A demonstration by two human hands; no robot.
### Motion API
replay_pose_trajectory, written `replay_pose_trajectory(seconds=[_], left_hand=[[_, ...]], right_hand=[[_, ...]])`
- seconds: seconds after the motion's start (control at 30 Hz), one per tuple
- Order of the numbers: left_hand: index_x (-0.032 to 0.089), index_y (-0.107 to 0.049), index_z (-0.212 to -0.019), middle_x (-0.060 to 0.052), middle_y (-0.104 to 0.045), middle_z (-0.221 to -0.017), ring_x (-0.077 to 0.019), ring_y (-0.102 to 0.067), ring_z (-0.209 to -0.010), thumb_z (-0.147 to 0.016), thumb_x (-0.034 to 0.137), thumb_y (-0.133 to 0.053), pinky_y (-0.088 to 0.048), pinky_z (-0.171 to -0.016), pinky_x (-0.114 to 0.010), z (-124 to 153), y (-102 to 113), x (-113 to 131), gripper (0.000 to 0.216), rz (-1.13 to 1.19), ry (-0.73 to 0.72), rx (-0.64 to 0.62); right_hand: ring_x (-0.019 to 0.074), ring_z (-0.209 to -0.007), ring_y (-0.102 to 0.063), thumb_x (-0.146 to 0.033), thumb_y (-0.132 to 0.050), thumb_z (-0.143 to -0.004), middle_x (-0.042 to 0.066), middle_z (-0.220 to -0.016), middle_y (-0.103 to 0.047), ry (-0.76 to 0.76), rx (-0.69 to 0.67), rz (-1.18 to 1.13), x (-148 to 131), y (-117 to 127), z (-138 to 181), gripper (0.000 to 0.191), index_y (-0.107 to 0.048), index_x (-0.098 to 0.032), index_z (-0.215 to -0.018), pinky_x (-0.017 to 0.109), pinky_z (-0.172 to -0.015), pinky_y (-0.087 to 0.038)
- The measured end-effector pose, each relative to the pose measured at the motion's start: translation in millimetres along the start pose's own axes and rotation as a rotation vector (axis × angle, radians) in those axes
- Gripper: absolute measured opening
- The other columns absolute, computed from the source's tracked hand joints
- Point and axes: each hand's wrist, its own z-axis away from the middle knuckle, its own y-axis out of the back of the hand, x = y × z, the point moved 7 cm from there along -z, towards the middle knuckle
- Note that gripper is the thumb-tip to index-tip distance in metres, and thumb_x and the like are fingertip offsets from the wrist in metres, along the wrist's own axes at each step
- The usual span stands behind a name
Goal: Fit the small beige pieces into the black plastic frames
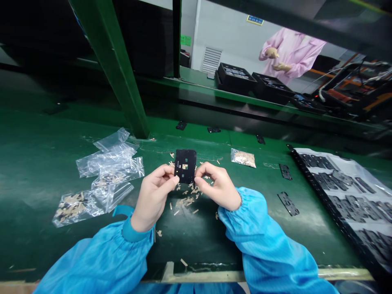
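Observation:
A thin black rectangular plate with small square cutouts is held up above the green bench. My left hand pinches its left edge between thumb and fingers. At the lower right edge, my right hand is closed with thumb and forefinger against the plate. Small tan pieces lie scattered on the bench beneath and around both hands. To the left of my left hand are several clear plastic bags, and one bag contains tan and dark pieces.
On the right stands a black tray lined with white, bearing rows of dark plates. Single dark plates lie beside it and along the back. A small filled bag lies behind my right hand. A green post rises at back left. Beyond, a person in pink stands.

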Motion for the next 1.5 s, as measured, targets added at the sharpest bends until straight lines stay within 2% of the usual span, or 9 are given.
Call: replay_pose_trajectory(seconds=[0.23,0.5,0.7,0.83,1.03,1.23,1.5], left_hand=[[0.015,-0.062,-0.071,0.003,-0.049,-0.067,-0.0054,-0.041,-0.057,-0.069,0.017,-0.066,-0.033,-0.054,-0.018,-2.8,-3.7,-3.2,0.005,0.130,0.068,-0.095],[0.015,-0.066,-0.071,0.000,-0.056,-0.067,-0.0069,-0.044,-0.057,-0.064,0.018,-0.070,-0.035,-0.054,-0.019,-4.0,-6.2,-5.3,0.009,0.218,0.082,-0.137],[0.012,-0.066,-0.069,0.000,-0.055,-0.062,-0.0048,-0.039,-0.052,-0.060,0.020,-0.073,-0.032,-0.050,-0.018,-2.4,-14.3,-8.7,0.014,0.345,0.188,-0.158],[0.011,-0.065,-0.070,0.001,-0.054,-0.060,-0.0039,-0.038,-0.052,-0.061,0.019,-0.073,-0.032,-0.050,-0.016,-1.1,-17.1,-10.3,0.015,0.380,0.232,-0.175],[0.011,-0.064,-0.072,0.000,-0.055,-0.064,-0.0038,-0.040,-0.052,-0.064,0.017,-0.070,-0.033,-0.050,-0.015,1.5,-17.5,-12.7,0.011,0.368,0.265,-0.191],[0.008,-0.063,-0.074,0.000,-0.051,-0.063,-0.0023,-0.037,-0.049,-0.064,0.016,-0.068,-0.032,-0.048,-0.015,5.4,-24.8,-16.3,0.013,0.407,0.367,-0.228],[0.007,-0.062,-0.079,0.002,-0.044,-0.058,-0.0024,-0.033,-0.047,-0.068,0.012,-0.062,-0.033,-0.048,-0.017,9.3,-32.8,-20.1,0.012,0.533,0.463,-0.261]], right_hand=[[0.0087,-0.058,-0.048,-0.015,-0.049,-0.073,-0.002,-0.063,-0.051,-0.007,-0.006,-0.071,-6.0,-0.4,1.1,0.008,-0.047,-0.018,-0.065,0.021,-0.057,-0.039],[0.0092,-0.060,-0.047,-0.016,-0.052,-0.073,-0.002,-0.065,-0.050,-0.022,-0.025,-0.183,-7.9,-3.9,4.4,0.008,-0.047,-0.018,-0.068,0.022,-0.058,-0.040],[0.0091,-0.059,-0.046,-0.024,-0.052,-0.080,-0.003,-0.065,-0.049,-0.160,-0.052,-0.402,7.0,-8.1,3.8,0.011,-0.046,-0.018,-0.072,0.023,-0.057,-0.039],[0.0098,-0.063,-0.048,-0.028,-0.046,-0.086,-0.001,-0.068,-0.050,-0.095,-0.076,-0.442,0.6,-7.7,5.5,0.016,-0.049,-0.017,-0.075,0.024,-0.061,-0.040],[0.0095,-0.063,-0.043,-0.029,-0.049,-0.086,-0.002,-0.069,-0.048,0.020,-0.109,-0.332,-11.0,-10.8,8.3,0.016,-0.047,-0.018,-0.074,0.024,-0.062,-0.037],[0.0106,-0.069,-0.048,-0.029,-0.045,-0.089,-0.001,-0.075,-0.051,0.114,-0.143,-0.419,-9.5,-12.9,8.0,0.017,-0.047,-0.019,-0.076,0.024,-0.065,-0.039],[0.0132,-0.070,-0.049,-0.039,-0.039,-0.091,0.001,-0.076,-0.051,0.157,-0.106,-0.248,-1.4,-14.8,7.3,0.023,-0.044,-0.020,-0.080,0.027,-0.066,-0.040]])
